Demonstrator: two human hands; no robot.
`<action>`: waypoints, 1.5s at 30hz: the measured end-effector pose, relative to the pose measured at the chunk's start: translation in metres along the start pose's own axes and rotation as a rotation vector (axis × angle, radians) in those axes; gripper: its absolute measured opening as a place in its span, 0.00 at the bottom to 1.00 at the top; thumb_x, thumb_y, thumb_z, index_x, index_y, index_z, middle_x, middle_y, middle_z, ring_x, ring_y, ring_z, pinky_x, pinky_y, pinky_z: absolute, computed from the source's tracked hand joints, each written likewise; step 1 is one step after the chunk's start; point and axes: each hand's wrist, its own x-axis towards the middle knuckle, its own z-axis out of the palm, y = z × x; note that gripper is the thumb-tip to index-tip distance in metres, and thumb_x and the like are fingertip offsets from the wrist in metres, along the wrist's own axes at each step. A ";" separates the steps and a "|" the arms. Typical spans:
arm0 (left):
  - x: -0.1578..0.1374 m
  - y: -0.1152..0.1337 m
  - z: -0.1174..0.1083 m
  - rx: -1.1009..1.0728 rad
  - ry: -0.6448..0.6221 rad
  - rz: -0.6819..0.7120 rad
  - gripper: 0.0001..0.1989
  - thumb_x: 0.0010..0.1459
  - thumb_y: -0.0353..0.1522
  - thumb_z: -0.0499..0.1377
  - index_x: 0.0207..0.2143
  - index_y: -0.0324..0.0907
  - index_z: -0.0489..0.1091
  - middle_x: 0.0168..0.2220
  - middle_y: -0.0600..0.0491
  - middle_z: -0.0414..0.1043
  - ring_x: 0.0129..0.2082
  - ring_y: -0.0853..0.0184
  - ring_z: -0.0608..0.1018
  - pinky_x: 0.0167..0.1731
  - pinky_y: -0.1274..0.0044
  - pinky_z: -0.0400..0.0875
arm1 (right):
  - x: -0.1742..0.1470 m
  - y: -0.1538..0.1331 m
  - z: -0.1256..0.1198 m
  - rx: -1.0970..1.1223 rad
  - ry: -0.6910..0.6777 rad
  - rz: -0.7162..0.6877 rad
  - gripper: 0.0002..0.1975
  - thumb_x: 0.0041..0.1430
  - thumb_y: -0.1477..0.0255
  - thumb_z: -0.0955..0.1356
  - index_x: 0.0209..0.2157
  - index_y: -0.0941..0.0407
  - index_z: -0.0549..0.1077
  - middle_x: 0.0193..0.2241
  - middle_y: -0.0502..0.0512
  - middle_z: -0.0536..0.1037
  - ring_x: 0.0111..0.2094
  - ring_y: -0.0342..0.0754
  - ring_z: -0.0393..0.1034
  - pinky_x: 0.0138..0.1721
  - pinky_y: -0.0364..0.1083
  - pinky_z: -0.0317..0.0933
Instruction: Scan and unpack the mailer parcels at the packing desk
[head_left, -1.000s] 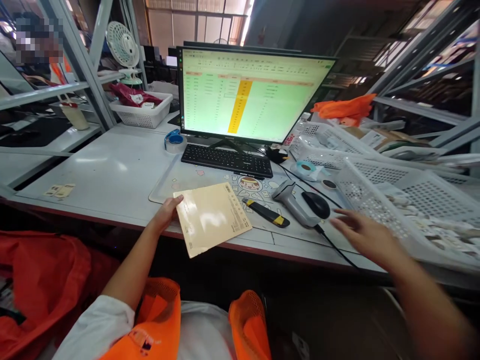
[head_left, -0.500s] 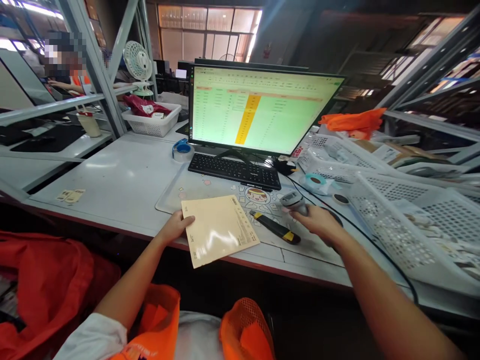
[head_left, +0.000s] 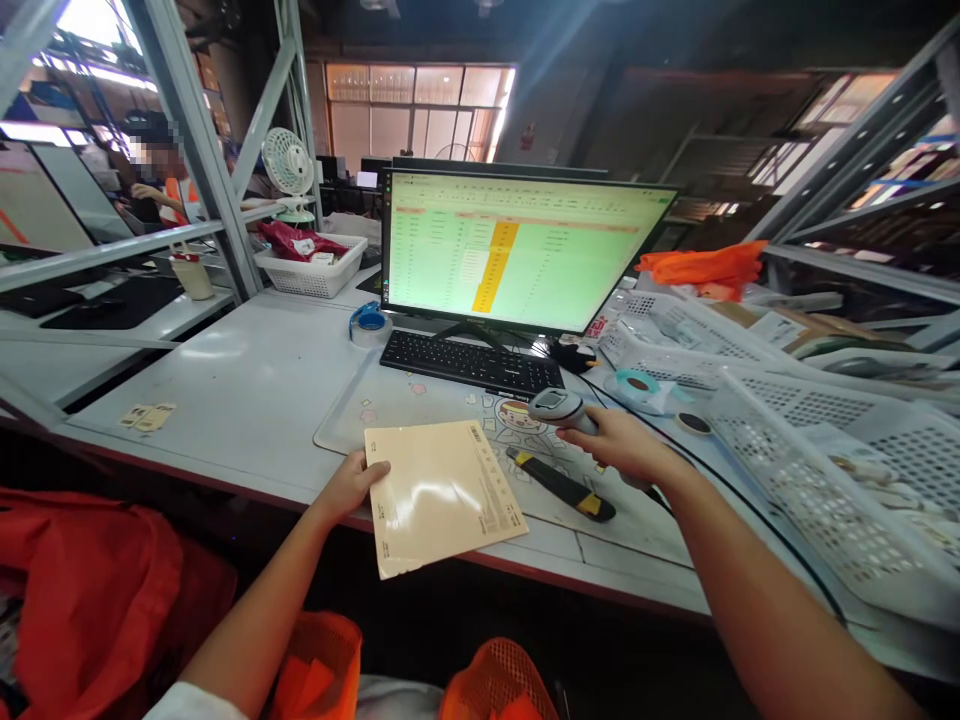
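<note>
My left hand [head_left: 354, 487] grips the left edge of a flat, glossy cream packet [head_left: 442, 495], thumb on top. The packet bears small print and a barcode along its right side and reaches past the table's front edge. My right hand [head_left: 616, 440] is closed around the handle of a grey barcode scanner [head_left: 561, 408], its head tilted toward the left, above the desk mat. Between the packet and my right hand lies a black and yellow utility knife [head_left: 562, 484] on the mat.
Behind the mat [head_left: 341, 415] are a black keyboard [head_left: 469, 362] and a lit monitor [head_left: 517, 255]. White baskets [head_left: 795, 480] stand at the right, with a tape roll [head_left: 637, 385] and a cable beside them. Further left are blue tape [head_left: 369, 325], a white basket [head_left: 315, 275] and another person [head_left: 161, 180].
My right hand has lifted the scanner and brought it left, toward the packet. A small pop-up box has appeared on the monitor. My left hand still holds the packet.
</note>
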 end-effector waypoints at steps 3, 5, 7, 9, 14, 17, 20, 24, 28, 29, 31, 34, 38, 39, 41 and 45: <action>0.001 0.000 0.001 0.013 -0.001 0.021 0.25 0.51 0.46 0.68 0.43 0.35 0.76 0.37 0.44 0.81 0.36 0.57 0.81 0.34 0.73 0.72 | 0.017 0.042 0.018 -0.228 0.224 0.177 0.23 0.60 0.54 0.67 0.45 0.59 0.75 0.38 0.65 0.81 0.39 0.59 0.77 0.36 0.50 0.68; 0.002 0.001 0.002 0.019 -0.002 0.024 0.25 0.51 0.46 0.68 0.42 0.35 0.76 0.36 0.44 0.81 0.37 0.56 0.81 0.34 0.72 0.73 | 0.021 0.067 0.030 -0.336 0.279 0.302 0.26 0.62 0.51 0.66 0.46 0.60 0.75 0.43 0.70 0.81 0.45 0.65 0.77 0.40 0.53 0.68; 0.003 0.004 0.003 0.026 -0.003 0.025 0.23 0.52 0.46 0.68 0.41 0.36 0.76 0.36 0.44 0.81 0.37 0.55 0.81 0.35 0.72 0.73 | 0.018 0.084 0.039 -0.378 0.264 0.389 0.29 0.64 0.50 0.64 0.50 0.61 0.74 0.45 0.74 0.80 0.47 0.68 0.77 0.41 0.56 0.68; 0.004 0.005 0.003 0.035 -0.006 0.022 0.22 0.52 0.46 0.68 0.39 0.36 0.76 0.35 0.45 0.81 0.37 0.55 0.81 0.35 0.72 0.73 | 0.012 0.090 0.039 -0.400 0.239 0.412 0.31 0.64 0.49 0.63 0.52 0.62 0.75 0.46 0.75 0.80 0.47 0.69 0.77 0.43 0.59 0.68; 0.008 0.003 0.002 0.052 -0.035 0.014 0.25 0.53 0.47 0.67 0.42 0.35 0.77 0.37 0.43 0.81 0.38 0.54 0.81 0.35 0.72 0.73 | 0.019 0.053 0.018 -0.370 0.366 0.420 0.34 0.66 0.48 0.60 0.54 0.62 0.76 0.48 0.76 0.79 0.51 0.71 0.75 0.47 0.61 0.68; 0.009 0.001 0.000 0.061 -0.049 -0.001 0.26 0.54 0.48 0.67 0.44 0.34 0.77 0.39 0.43 0.82 0.39 0.55 0.82 0.36 0.72 0.73 | 0.053 0.016 0.020 -0.294 0.396 0.254 0.29 0.71 0.60 0.58 0.65 0.61 0.67 0.50 0.71 0.80 0.54 0.64 0.74 0.52 0.56 0.66; 0.010 0.002 -0.001 0.059 -0.039 -0.021 0.27 0.53 0.48 0.67 0.44 0.34 0.76 0.39 0.43 0.82 0.38 0.55 0.82 0.36 0.72 0.73 | 0.095 -0.013 0.039 -0.247 0.269 0.106 0.27 0.69 0.65 0.63 0.66 0.57 0.67 0.51 0.64 0.81 0.53 0.56 0.75 0.53 0.48 0.64; 0.010 0.005 0.000 0.050 -0.012 -0.023 0.26 0.52 0.48 0.68 0.43 0.36 0.77 0.37 0.44 0.82 0.35 0.56 0.81 0.35 0.71 0.73 | 0.129 -0.032 0.060 -0.252 0.299 0.128 0.27 0.72 0.64 0.57 0.65 0.61 0.68 0.54 0.73 0.77 0.56 0.62 0.72 0.56 0.55 0.62; 0.010 0.007 0.000 0.040 -0.023 0.000 0.26 0.52 0.48 0.67 0.43 0.36 0.77 0.37 0.44 0.82 0.34 0.57 0.81 0.35 0.72 0.73 | 0.136 -0.038 0.060 -0.245 0.251 0.136 0.25 0.72 0.62 0.57 0.55 0.60 0.77 0.52 0.73 0.78 0.54 0.63 0.73 0.55 0.55 0.64; 0.010 0.006 0.000 0.041 -0.027 0.008 0.25 0.53 0.48 0.67 0.43 0.36 0.77 0.37 0.45 0.82 0.34 0.57 0.81 0.35 0.71 0.73 | 0.136 -0.040 0.057 -0.238 0.239 0.134 0.25 0.72 0.61 0.57 0.53 0.61 0.78 0.51 0.73 0.79 0.54 0.62 0.74 0.55 0.55 0.64; 0.011 0.005 -0.001 0.047 -0.023 0.023 0.25 0.53 0.48 0.67 0.43 0.37 0.78 0.37 0.45 0.82 0.35 0.57 0.81 0.35 0.71 0.73 | 0.134 -0.047 0.048 -0.217 0.235 0.113 0.28 0.73 0.58 0.56 0.54 0.62 0.77 0.52 0.74 0.78 0.56 0.63 0.73 0.55 0.55 0.64; 0.012 0.002 -0.001 0.053 -0.005 0.034 0.25 0.53 0.48 0.67 0.43 0.36 0.78 0.36 0.45 0.82 0.36 0.56 0.81 0.35 0.72 0.73 | 0.126 -0.066 0.032 -0.167 0.252 -0.002 0.33 0.74 0.53 0.53 0.62 0.61 0.71 0.58 0.71 0.75 0.60 0.62 0.70 0.57 0.54 0.63; 0.009 0.001 -0.002 0.054 -0.005 0.032 0.27 0.52 0.51 0.68 0.41 0.36 0.77 0.36 0.45 0.81 0.35 0.56 0.81 0.33 0.73 0.73 | 0.096 -0.106 0.024 -0.093 0.117 -0.304 0.33 0.71 0.47 0.59 0.66 0.54 0.69 0.59 0.61 0.76 0.56 0.53 0.72 0.56 0.46 0.63; 0.007 0.001 -0.002 0.056 0.000 0.032 0.28 0.50 0.52 0.68 0.40 0.36 0.76 0.36 0.44 0.81 0.34 0.57 0.81 0.32 0.73 0.73 | 0.084 -0.115 0.026 -0.099 0.024 -0.394 0.35 0.67 0.46 0.63 0.66 0.53 0.69 0.60 0.60 0.76 0.56 0.53 0.72 0.55 0.46 0.63; 0.002 0.001 -0.002 0.082 0.009 0.024 0.32 0.47 0.55 0.69 0.38 0.36 0.76 0.36 0.43 0.81 0.34 0.55 0.81 0.32 0.72 0.74 | 0.058 -0.133 0.034 -0.184 -0.176 -0.511 0.40 0.58 0.44 0.70 0.64 0.54 0.71 0.59 0.62 0.76 0.55 0.57 0.73 0.52 0.47 0.64; -0.003 -0.004 -0.003 0.193 -0.004 0.074 0.36 0.53 0.60 0.64 0.43 0.35 0.78 0.42 0.40 0.82 0.43 0.49 0.82 0.39 0.68 0.78 | 0.016 -0.146 0.036 -0.377 -0.368 -0.463 0.30 0.53 0.46 0.74 0.46 0.56 0.82 0.40 0.59 0.83 0.38 0.54 0.75 0.36 0.46 0.61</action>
